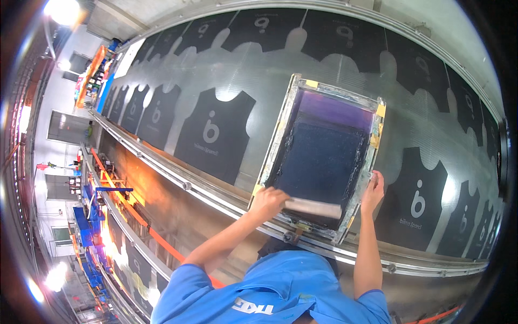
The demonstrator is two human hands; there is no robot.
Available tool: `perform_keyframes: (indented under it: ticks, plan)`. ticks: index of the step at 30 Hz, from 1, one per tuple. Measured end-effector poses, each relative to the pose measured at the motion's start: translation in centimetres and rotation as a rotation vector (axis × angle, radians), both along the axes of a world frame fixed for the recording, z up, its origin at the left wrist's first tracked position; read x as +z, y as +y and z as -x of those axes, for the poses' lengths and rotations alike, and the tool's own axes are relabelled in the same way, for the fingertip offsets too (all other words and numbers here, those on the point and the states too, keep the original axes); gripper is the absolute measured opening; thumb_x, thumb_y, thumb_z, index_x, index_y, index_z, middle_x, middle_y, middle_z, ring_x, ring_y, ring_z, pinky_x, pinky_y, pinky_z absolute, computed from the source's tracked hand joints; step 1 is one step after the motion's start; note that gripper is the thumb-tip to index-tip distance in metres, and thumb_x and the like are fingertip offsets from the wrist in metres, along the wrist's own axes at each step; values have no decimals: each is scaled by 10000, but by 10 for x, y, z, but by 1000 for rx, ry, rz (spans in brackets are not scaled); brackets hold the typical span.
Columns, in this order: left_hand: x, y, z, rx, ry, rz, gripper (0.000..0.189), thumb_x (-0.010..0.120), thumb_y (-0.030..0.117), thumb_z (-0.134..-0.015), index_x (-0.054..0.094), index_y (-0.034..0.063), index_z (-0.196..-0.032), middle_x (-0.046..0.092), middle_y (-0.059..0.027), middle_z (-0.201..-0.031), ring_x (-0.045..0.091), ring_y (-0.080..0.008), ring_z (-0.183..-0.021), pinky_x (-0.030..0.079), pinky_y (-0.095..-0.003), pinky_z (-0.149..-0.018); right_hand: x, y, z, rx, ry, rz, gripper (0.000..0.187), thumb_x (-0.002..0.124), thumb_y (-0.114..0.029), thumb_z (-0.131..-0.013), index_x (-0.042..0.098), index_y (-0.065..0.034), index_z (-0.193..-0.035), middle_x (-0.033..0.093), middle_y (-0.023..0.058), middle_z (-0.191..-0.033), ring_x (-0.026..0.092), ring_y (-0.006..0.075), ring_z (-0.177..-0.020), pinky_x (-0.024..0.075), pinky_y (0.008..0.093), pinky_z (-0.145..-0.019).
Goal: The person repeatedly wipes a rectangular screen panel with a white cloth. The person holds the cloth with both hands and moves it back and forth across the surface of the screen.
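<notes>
A screen printing frame [323,154] with yellow tape pieces on its rim lies over the printing table in front of me. Dark ink covers most of its mesh, with a purple band at the far end. My left hand [269,203] is closed on one end of a pale squeegee [313,207], which rests across the near end of the mesh. With my right hand [372,192] I hold the right side of the frame, near its lower corner. Dark cut shirt panels bearing a printed logo lie left [214,135] and right [415,198] of the frame.
More dark panels [348,32] line the table's far side. A metal rail [186,185] with round knobs runs along the near edge, close to my body. Across the aisle on the left stands another long table with an orange rail [162,239] and blue equipment [85,218].
</notes>
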State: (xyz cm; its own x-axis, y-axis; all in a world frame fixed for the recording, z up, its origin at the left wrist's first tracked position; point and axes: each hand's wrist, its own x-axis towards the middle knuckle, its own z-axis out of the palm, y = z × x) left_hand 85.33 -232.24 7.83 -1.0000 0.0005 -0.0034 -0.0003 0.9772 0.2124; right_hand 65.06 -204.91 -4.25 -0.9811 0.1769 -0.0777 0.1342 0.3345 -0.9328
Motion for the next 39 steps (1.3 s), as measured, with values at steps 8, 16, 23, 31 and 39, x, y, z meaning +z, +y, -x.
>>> perform_keyframes:
  ticks: [8,16,23,31,39]
  plan:
    - [11,-47,200,-37,-28,-16,168,735,196,-791,760,154,-952,733,-82,-842,712,-295,-818,565,-445,-735,46,35,24,454,-7,-735,384,714,-273,-915,675,-154,-1278,621,84,-1273,535,332,-1240,432,456,-1005]
    - [9,-94,335,-136,-293,68,541,822,412,-693,745,165,-1168,739,-128,-1078,697,-333,-1035,558,-461,-892,119,-69,183,769,250,-802,450,853,-392,-736,744,-135,-1089,713,84,-1117,631,264,-1138,408,465,-999]
    - [-29,-88,319,-74,-183,61,408,766,370,-708,762,189,-1074,749,-80,-1063,700,-300,-1040,555,-460,-870,80,-74,185,786,124,-716,415,867,-397,-693,693,-42,-819,702,187,-791,696,397,-810,530,484,-732]
    - [-5,-42,147,-44,-192,111,107,773,254,-758,770,172,-828,733,-63,-784,730,-274,-772,551,-421,-694,99,-50,15,728,227,-755,297,910,-226,-652,753,-68,-848,723,116,-849,662,330,-879,487,433,-843]
    - [-5,-6,8,17,-20,75,69,720,169,-747,726,171,-816,701,-10,-812,681,-233,-880,502,-388,-792,78,-13,-102,745,382,-624,228,803,-144,-678,729,-99,-888,718,74,-925,676,270,-956,456,440,-934]
